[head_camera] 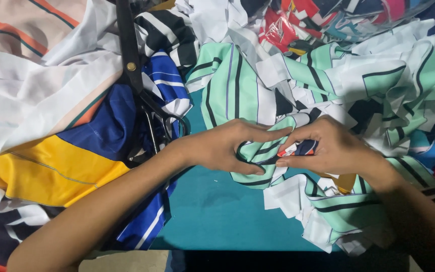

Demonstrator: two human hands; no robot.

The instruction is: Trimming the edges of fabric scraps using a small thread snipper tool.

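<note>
Both hands meet at the middle of the teal counter (217, 221), working one small bundle of fabric scraps. The left hand (222, 148) is curled around a mint-green scrap with black stripes (252, 166), thumb underneath and forefinger stretched out over the top toward the other hand. The right hand (328, 148) is pinched shut on a smaller scrap in navy, red and white (298, 149), held right against the mint piece so the two touch between the fingertips.

By the look of it the work is only partly along: the bundle in hand holds just a few scraps, while heaps lie loose all round. More mint striped offcuts (338, 211) trail from under the right wrist, a large mound of the same cloth (328, 75) sits beyond the hands, and a yellow and blue panel (66, 161) lies to the left (half under the left forearm). A pair of black-handled scissors (137, 75) rests on the blue cloth just beyond the left wrist, untouched, blades pointing away from the person.

The mint scrap's long axis runs roughly left to right across the view, sagging slightly toward the person at its middle, its stripes following that line; its far end points at the right hand. The small navy scrap is too crumpled to give a direction
</note>
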